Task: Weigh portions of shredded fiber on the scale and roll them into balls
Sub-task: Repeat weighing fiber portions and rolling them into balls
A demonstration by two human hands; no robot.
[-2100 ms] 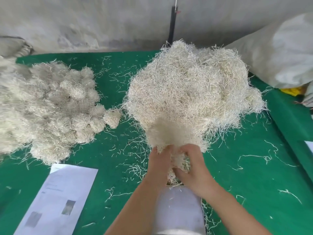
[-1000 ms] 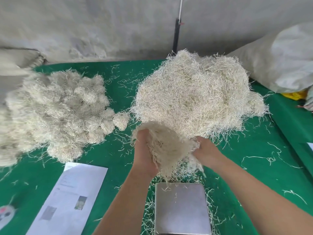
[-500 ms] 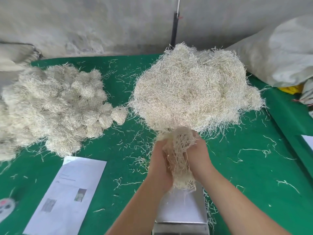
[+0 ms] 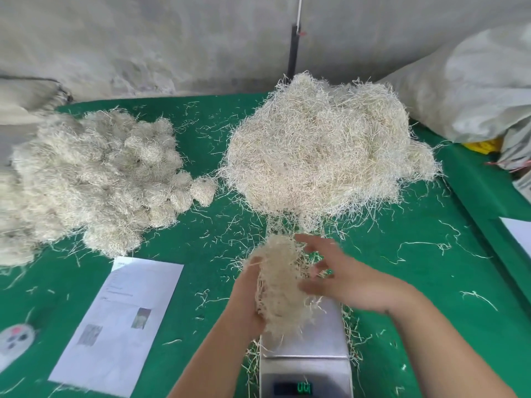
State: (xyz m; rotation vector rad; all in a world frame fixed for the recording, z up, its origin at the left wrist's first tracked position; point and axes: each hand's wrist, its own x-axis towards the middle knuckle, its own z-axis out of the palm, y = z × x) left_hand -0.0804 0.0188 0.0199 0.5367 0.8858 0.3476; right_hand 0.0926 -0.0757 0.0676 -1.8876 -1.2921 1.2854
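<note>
A pale clump of shredded fiber [image 4: 280, 285] hangs just above the steel scale [image 4: 324, 337], whose green display [image 4: 301, 387] is lit. My left hand [image 4: 247, 300] grips the clump from the left. My right hand [image 4: 342, 274] is beside it on the right, fingers spread and blurred, brushing the strands. A big loose heap of fiber [image 4: 324, 147] lies behind on the green table. At the left sits a pile of rolled fiber balls [image 4: 94, 173].
A printed paper sheet [image 4: 120, 323] lies left of the scale, and a small round grey object [image 4: 14, 340] sits at the left edge. White sacks [image 4: 471, 81] stand at the back right. Loose strands litter the green cloth [image 4: 416, 282].
Both hands pulled a portion out of the big heap and brought it down over the scale. My right hand has since let go of it and spread its fingers.
</note>
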